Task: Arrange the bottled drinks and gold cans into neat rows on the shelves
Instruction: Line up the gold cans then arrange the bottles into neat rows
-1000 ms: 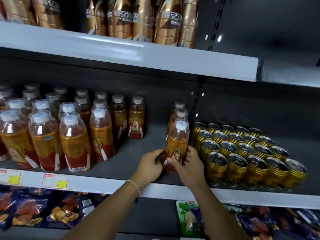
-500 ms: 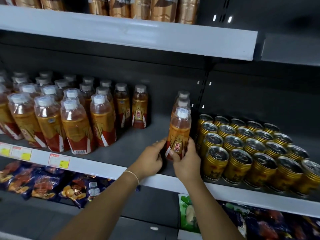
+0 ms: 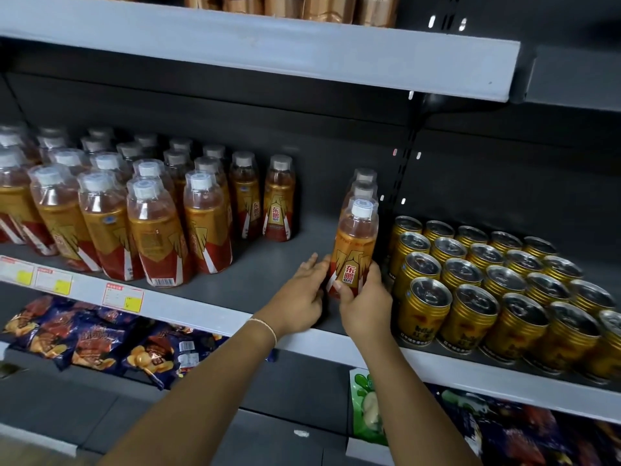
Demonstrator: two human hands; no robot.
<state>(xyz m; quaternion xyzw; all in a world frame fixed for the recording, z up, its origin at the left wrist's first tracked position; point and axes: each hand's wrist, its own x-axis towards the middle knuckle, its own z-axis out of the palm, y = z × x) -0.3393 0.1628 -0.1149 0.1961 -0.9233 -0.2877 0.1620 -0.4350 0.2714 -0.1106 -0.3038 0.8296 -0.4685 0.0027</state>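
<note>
Middle shelf (image 3: 208, 309): massed amber bottles (image 3: 151, 227) at left; gold cans (image 3: 470, 287) in rows at right. Between them, a single file of three bottles. The front bottle (image 3: 354, 253) stands upright, its lower body gripped by the right hand (image 3: 364, 301), with the left hand (image 3: 299, 294) touching its left side, fingers straight. Snack bags (image 3: 94, 338) below.

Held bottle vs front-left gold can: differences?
The held bottle is clear plastic with a white cap; the front-left can is ribbed gold metal with a silver top. The bottle stands taller than the can. The right hand grips the bottle, the left hand touches it; neither grips the can. Shared: both upright, side by side.
</note>
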